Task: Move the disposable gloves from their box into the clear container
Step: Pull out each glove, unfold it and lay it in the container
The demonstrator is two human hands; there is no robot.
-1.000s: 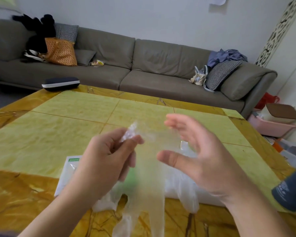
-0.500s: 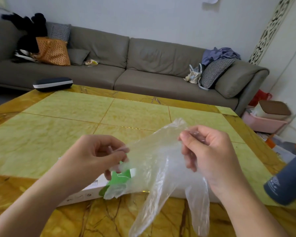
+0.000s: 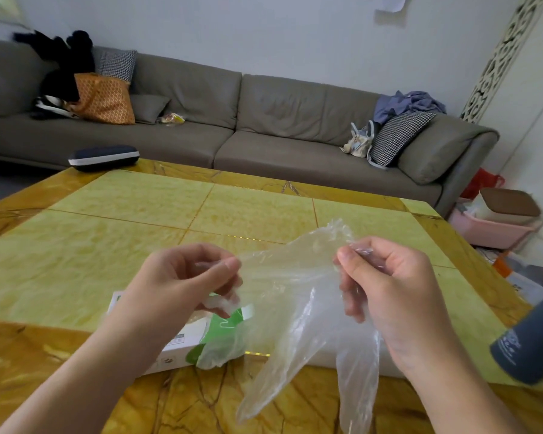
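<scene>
Head view: left hand (image 3: 182, 283) and right hand (image 3: 386, 283) (fingers curled) pinch clear glove (image 3: 295, 296) above box (image 3: 182, 339).

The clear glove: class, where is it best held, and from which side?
Grip the clear glove at its cuff, from above, as the left hand and right hand pinch it: the edge spreads flat between them while the limp fingers hang down.

A glove (image 3: 295, 296) hangs between the left hand (image 3: 182, 286) and the right hand (image 3: 386, 286), above the near part of the table (image 3: 138, 220). The box (image 3: 182, 343) lies on the table below the left hand. A case (image 3: 103, 158) sits at the table's far left edge, with the sofa (image 3: 264, 120) behind it.
</scene>
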